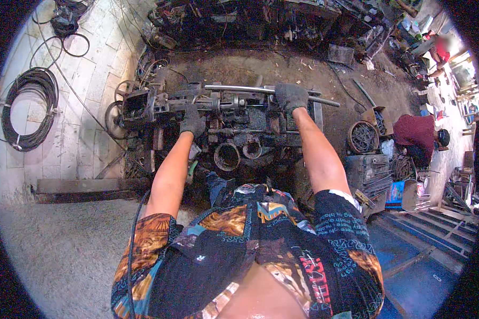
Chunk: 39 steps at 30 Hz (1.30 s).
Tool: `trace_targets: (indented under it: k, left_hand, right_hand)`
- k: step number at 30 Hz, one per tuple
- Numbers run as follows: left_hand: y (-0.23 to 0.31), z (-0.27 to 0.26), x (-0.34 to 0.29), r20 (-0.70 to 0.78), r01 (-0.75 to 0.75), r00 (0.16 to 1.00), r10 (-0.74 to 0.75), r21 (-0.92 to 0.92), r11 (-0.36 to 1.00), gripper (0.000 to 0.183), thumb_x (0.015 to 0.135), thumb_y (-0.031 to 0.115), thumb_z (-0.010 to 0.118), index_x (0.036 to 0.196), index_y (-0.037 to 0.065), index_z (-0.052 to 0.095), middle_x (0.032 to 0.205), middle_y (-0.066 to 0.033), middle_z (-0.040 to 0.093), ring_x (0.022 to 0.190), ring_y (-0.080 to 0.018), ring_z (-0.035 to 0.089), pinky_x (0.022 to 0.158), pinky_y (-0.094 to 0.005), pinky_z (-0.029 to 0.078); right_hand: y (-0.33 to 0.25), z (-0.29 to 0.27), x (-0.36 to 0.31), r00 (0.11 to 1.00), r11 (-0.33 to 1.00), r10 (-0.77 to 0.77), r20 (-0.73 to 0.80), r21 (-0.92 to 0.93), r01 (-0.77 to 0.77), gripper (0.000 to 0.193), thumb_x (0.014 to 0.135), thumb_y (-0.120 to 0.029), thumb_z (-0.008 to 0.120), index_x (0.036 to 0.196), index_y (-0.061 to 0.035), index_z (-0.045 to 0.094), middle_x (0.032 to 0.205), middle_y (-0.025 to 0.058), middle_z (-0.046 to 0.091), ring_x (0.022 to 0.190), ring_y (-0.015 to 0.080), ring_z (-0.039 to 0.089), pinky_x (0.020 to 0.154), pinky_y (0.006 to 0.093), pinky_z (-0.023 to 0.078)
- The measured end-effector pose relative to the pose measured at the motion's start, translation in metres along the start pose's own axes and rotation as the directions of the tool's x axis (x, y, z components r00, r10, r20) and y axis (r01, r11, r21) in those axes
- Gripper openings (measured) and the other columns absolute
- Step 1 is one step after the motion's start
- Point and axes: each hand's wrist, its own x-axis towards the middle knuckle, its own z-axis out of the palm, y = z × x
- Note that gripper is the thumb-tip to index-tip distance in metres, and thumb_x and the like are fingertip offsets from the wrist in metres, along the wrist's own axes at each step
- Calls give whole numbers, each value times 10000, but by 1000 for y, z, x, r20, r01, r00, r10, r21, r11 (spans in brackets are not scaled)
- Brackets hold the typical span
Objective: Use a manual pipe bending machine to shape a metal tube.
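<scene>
A dark, greasy lathe-like machine [234, 131] stretches across in front of me. My right hand [291, 97], in a grey glove, is closed around a long metal rod [239, 89]. The rod lies roughly level above the machine's right half; a darker length sticks out right of the glove, and I cannot tell if it is the same piece. On the machine's left part rests my left hand [193, 122], also gloved in grey. Its fingers blend into the dark metal, so their grip is hidden. Two round, hollow metal pieces [227, 157] sit on the machine's near side.
A coiled black cable [29, 109] lies on the pale floor at left. To the right stand a round bin of metal scraps [363, 136] and a grey metal cabinet [368, 173]. Another person [414, 137] in dark red bends nearby. Cluttered benches [239, 21] line the far side.
</scene>
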Motion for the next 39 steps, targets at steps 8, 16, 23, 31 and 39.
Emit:
trace_targets:
  k: [8,16,23,31,39]
  left_hand:
    - [-7,5,13,34,-100,994,101,-41,994,891,989,366,556,1585,-125,112,1681,-316,54,1578,-438,18,1297,-450,45]
    - [-12,17,15,-92,-101,991,99,-10,995,864,971,359,586,1571,-100,165,1648,-328,143,1554,-436,119,1285,-448,135]
    - [-23,27,24,-67,-122,991,120,-33,992,916,964,374,592,1577,-123,127,1673,-329,64,1575,-436,44,1294,-432,102]
    - [-28,42,30,-217,-186,958,185,19,982,684,955,277,580,1518,-51,374,1626,-298,263,1526,-467,188,1291,-498,122]
    - [-3,2,6,32,-20,999,20,-7,1000,891,985,382,546,1578,-130,123,1671,-333,67,1576,-436,31,1298,-445,67]
  right_hand:
    - [0,4,3,1000,998,-31,-3,-58,30,283,938,-294,544,1035,-161,774,1070,157,760,973,384,739,813,524,582]
    - [0,7,3,1000,999,-19,-17,-33,19,273,935,-299,546,1014,-174,775,1054,149,762,959,376,740,803,521,581]
    - [-2,3,0,999,1000,0,-40,4,1,269,915,-302,562,989,-171,784,1035,150,764,951,372,742,799,525,578]
    - [-2,10,5,1000,1000,14,-23,-12,-14,282,913,-306,568,1007,-163,792,1040,152,765,950,371,745,802,517,583]
    - [-1,10,3,999,1000,-1,-32,-29,0,299,929,-305,544,1008,-168,797,1041,150,764,957,374,744,805,522,581]
